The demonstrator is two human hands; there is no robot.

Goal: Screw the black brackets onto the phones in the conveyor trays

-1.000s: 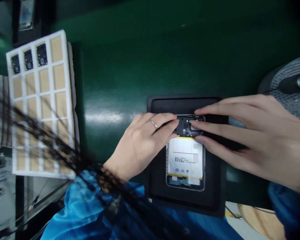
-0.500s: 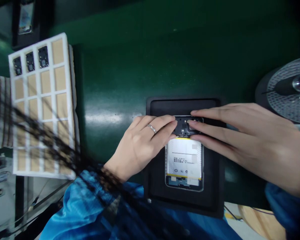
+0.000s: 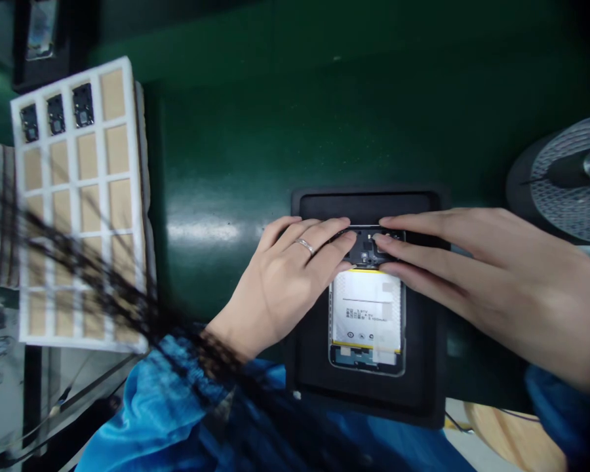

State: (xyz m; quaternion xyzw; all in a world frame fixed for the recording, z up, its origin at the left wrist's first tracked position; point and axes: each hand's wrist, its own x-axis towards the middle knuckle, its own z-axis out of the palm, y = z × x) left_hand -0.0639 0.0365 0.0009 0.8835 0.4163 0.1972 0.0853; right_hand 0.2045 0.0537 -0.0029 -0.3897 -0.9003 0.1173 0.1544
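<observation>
An opened phone (image 3: 347, 358) lies in a black recessed work tray (image 3: 314, 377). Its white battery (image 3: 366, 305), with yellow strips at top and bottom, is exposed. Across the phone's upper end sits a black cover plate (image 3: 362, 249) with small components. My left hand (image 3: 292, 275) grips the plate's left part, fingers at the upper side and thumb at the lower; a ring is on one finger. From the right, my right hand (image 3: 476, 262) holds the plate's other end, one finger on its face and others along its edges. Fingertips hide both ends of the plate.
On the left stands a white compartment tray (image 3: 71, 229), three black parts (image 3: 83, 106) in its top row. A round grey textured object (image 3: 565, 190) is at the right. Another phone (image 3: 42, 29) sits far left. Blurred dark strands (image 3: 177, 321) cross the lower left.
My left fingers have shifted slightly up and right along the cover plate. Both hands remain on it, and the whole view has moved a little.
</observation>
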